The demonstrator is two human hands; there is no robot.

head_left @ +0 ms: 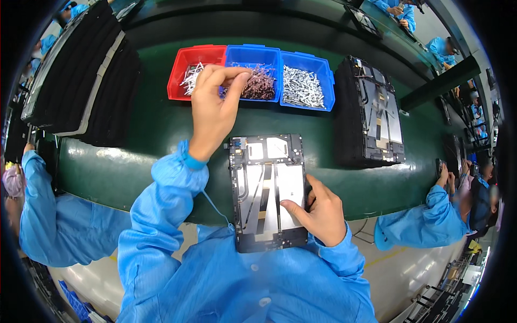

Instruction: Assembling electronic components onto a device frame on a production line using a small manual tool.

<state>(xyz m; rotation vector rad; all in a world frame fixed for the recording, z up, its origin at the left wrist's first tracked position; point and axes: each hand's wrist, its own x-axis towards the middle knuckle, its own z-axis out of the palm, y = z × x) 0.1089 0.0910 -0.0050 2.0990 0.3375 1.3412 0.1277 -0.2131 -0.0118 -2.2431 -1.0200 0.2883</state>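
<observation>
My left hand [215, 99] is raised over the part bins, its thumb and forefinger pinched together; whatever lies between the fingertips is too small to make out. Below it lies an opened tablet housing [291, 185] with silver plates, dark flat cables and a black frame. My right hand [325, 212] grips the housing by its right edge, thumb on top. Behind the left fingers stand a red bin [174, 75] of white strips and a blue bin [253, 48] of small brownish parts. Another blue bin [330, 81] beside them holds small silver-white parts.
A tall stack of black foam trays [70, 70] stands at the left of the green table [161, 140]. On the right is a stack of tablet housings [379, 107] on black trays. A blue wrist strap [193, 161] trails a cord. Co-workers in blue sit on both sides.
</observation>
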